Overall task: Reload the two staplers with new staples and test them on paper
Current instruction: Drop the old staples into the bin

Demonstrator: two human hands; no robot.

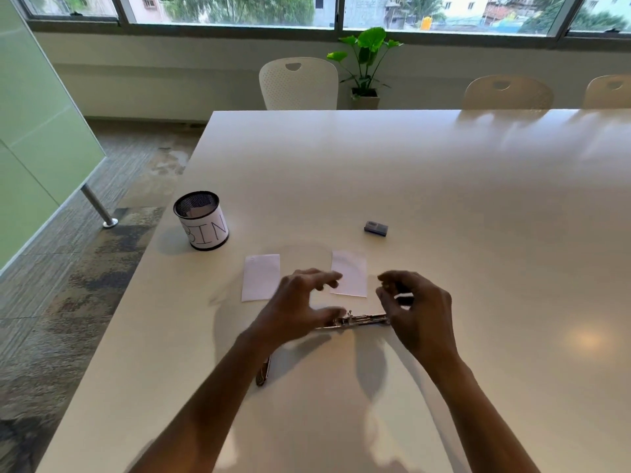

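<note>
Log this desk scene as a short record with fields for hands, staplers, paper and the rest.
open stapler: lies flat on the table, between the hands
left hand: fingers spread over its left end
right hand: fingers curled at its right end; grip unclear
second stapler: mostly hidden by the left forearm
paper: left slip and right slip, beyond the hands
small box: farther back, right
mesh cup: labelled BIN, far left

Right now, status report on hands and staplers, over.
Left hand open over opened stapler. Right hand curled at its end, grip unclear. Second stapler nearer, partly hidden.
</note>
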